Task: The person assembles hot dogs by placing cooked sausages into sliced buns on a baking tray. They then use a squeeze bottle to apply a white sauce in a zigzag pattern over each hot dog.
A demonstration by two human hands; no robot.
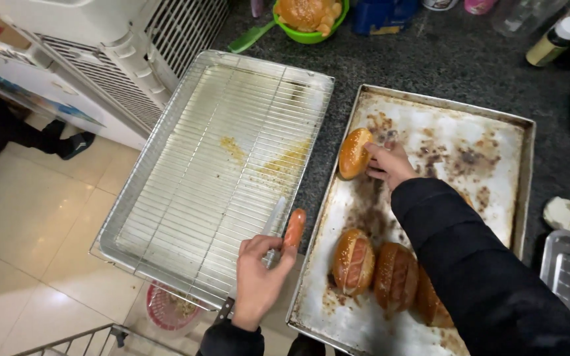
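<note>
Bun (354,153) gripped by outstretched right hand (390,165); left hand (258,277) fingers clasp sausage (293,229) and knife (273,221).

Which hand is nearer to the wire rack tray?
Left. The left hand, holding a knife and a sausage, reaches the wire rack tray. The right hand grips a bun over the baking tray.

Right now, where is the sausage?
In the head view, the sausage is in the left hand with a knife, between the wire rack and baking tray.
</note>
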